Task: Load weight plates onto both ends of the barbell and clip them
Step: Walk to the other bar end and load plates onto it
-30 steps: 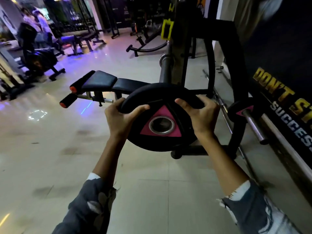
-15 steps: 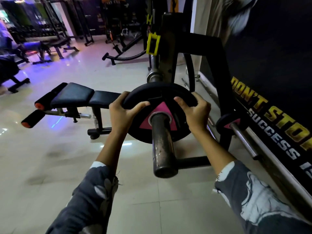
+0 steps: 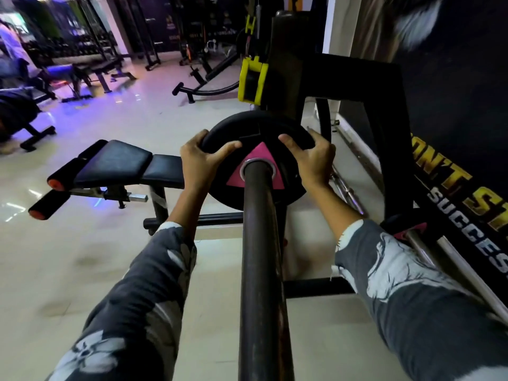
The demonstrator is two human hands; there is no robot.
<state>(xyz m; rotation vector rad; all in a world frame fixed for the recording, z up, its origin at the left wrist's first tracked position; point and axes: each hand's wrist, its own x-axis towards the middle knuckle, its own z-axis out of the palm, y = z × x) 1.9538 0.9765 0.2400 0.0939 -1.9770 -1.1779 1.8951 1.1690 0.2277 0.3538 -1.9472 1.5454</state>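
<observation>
Head view: left hand (image 3: 203,158) and right hand (image 3: 313,160) grip the weight plate (image 3: 261,133) by its upper rim. It sits between them, threaded on the barbell sleeve (image 3: 259,243). Shoved hard, it could pinch the fingers curled behind its rim against the rack upright (image 3: 286,64) just beyond.

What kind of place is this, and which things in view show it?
Most likely a gym. The left hand and right hand grip a weight plate threaded on a barbell, a padded bench stands to the left, and exercise machines fill the background.
</observation>
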